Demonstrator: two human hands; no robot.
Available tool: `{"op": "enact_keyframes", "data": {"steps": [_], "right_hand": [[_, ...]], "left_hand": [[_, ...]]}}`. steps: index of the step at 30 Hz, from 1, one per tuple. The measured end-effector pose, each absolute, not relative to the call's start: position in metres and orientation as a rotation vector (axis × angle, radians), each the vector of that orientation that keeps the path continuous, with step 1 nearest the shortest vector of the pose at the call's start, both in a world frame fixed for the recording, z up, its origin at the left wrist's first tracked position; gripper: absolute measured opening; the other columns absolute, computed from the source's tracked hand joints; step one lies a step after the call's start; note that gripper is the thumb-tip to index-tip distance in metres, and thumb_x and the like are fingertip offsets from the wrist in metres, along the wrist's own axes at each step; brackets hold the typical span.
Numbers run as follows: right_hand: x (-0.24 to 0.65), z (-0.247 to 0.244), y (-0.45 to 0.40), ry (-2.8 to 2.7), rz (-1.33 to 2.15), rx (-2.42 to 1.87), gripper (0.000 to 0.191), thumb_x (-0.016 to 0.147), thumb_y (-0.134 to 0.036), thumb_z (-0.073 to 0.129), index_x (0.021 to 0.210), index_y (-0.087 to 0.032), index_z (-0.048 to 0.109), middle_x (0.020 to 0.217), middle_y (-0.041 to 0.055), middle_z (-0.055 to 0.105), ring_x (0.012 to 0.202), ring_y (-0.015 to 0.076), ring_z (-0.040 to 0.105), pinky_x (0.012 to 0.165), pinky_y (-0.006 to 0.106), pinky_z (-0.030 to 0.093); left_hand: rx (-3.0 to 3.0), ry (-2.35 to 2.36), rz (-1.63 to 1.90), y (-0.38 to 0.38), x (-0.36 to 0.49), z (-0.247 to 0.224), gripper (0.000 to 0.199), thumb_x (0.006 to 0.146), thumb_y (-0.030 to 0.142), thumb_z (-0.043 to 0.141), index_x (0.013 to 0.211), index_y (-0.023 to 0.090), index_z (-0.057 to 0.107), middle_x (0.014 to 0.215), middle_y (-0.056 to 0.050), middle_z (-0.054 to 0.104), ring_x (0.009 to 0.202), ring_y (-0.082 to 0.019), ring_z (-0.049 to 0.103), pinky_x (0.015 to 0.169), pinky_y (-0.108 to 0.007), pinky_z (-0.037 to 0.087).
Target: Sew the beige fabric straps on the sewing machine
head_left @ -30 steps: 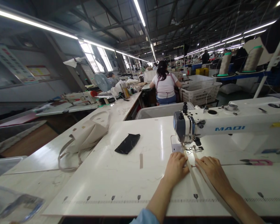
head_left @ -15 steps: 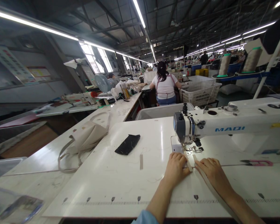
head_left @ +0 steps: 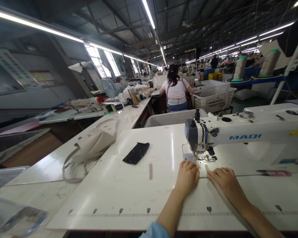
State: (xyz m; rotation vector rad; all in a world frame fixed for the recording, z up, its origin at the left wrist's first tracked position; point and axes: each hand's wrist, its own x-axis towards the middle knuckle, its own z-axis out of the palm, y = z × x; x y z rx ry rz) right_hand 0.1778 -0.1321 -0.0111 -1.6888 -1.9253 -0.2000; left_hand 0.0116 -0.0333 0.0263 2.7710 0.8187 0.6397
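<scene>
Head view: left hand (head_left: 187,174) lies flat on white table (head_left: 129,195), fingers loosely curled, pressing down just in front of sewing machine (head_left: 243,132) foot. Right hand (head_left: 225,183) beside it, fingers bent down onto beige strap (head_left: 217,190), pinning it to table; strap runs from needle area back under right forearm. Black cloth (head_left: 136,152) lies well left. Pink scissors (head_left: 274,172) to the right.
</scene>
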Motion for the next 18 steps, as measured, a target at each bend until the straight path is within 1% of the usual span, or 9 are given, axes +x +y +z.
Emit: {"op": "enact_keyframes", "data": {"steps": [3,5,7,9,12,18], "right_hand": [[0.167,-0.003,-0.129,-1.935,-0.201,-1.689,0.022,0.093,-0.024,0.043,0.112,-0.023,0.054,0.082,-0.0001,0.057,0.080,0.0173,0.051,0.080,0.037,0.030],[0.159,0.003,-0.123,-1.948,-0.199,-1.725,0.020,0.093,-0.022,0.044,0.109,-0.023,0.055,0.082,-0.0003,0.057,0.081,0.0174,0.051,0.081,0.037,0.029],[0.152,0.007,-0.116,-1.946,-0.206,-1.768,0.016,0.092,-0.020,0.045,0.102,-0.023,0.058,0.082,-0.0001,0.057,0.082,0.0181,0.051,0.082,0.038,0.029],[0.149,0.008,-0.108,-1.935,-0.216,-1.791,0.014,0.091,-0.019,0.047,0.096,-0.022,0.059,0.081,0.0004,0.057,0.082,0.0185,0.051,0.082,0.038,0.028],[0.148,0.007,-0.100,-1.918,-0.224,-1.809,0.012,0.090,-0.019,0.048,0.095,-0.021,0.059,0.079,0.0006,0.057,0.080,0.0183,0.051,0.081,0.038,0.028],[0.148,0.005,-0.096,-1.898,-0.246,-1.830,0.014,0.090,-0.019,0.049,0.100,-0.021,0.058,0.080,0.0009,0.057,0.082,0.0188,0.050,0.081,0.038,0.029]], "left_hand": [[2.782,0.823,0.618,-0.033,0.011,0.025,0.025,0.085,0.013,0.044,0.106,0.020,0.055,0.106,-0.005,0.061,0.102,-0.020,0.051,0.099,-0.044,0.032],[2.769,0.849,0.616,-0.032,0.011,0.024,0.031,0.082,0.009,0.042,0.110,0.019,0.050,0.108,-0.006,0.059,0.104,-0.020,0.050,0.101,-0.044,0.031],[2.743,0.879,0.630,-0.031,0.011,0.023,0.033,0.080,0.005,0.041,0.110,0.017,0.047,0.106,-0.007,0.058,0.103,-0.020,0.050,0.099,-0.044,0.033],[2.721,0.885,0.650,-0.031,0.011,0.022,0.032,0.079,0.004,0.039,0.107,0.017,0.046,0.103,-0.007,0.057,0.101,-0.021,0.051,0.094,-0.042,0.038],[2.720,0.850,0.657,-0.030,0.012,0.023,0.028,0.080,0.006,0.038,0.104,0.019,0.046,0.103,-0.006,0.057,0.099,-0.021,0.051,0.091,-0.041,0.040],[2.736,0.889,0.600,-0.031,0.013,0.026,0.028,0.082,0.006,0.036,0.104,0.021,0.045,0.100,-0.005,0.058,0.098,-0.019,0.053,0.097,-0.043,0.035]]}}
